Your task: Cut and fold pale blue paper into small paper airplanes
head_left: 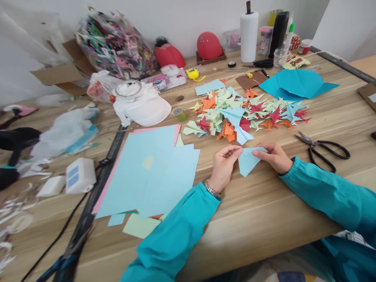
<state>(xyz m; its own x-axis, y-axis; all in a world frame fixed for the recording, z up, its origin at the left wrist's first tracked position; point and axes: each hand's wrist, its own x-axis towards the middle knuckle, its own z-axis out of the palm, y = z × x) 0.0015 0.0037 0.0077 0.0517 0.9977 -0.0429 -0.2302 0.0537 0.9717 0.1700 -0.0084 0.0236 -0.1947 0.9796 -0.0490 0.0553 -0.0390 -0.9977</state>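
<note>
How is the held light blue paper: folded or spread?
Folded, at least partly: the light blue paper, pinched by the left hand and right hand, has slanted sides and a crease.

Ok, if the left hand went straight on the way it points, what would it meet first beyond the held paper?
Past the light-blue paper, the left hand would probably meet the near edge of the folded-paper pile, though depth is unclear.

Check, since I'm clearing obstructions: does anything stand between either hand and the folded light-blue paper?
Nothing visible does: the left hand and right hand both pinch the folded light-blue paper directly.
</note>
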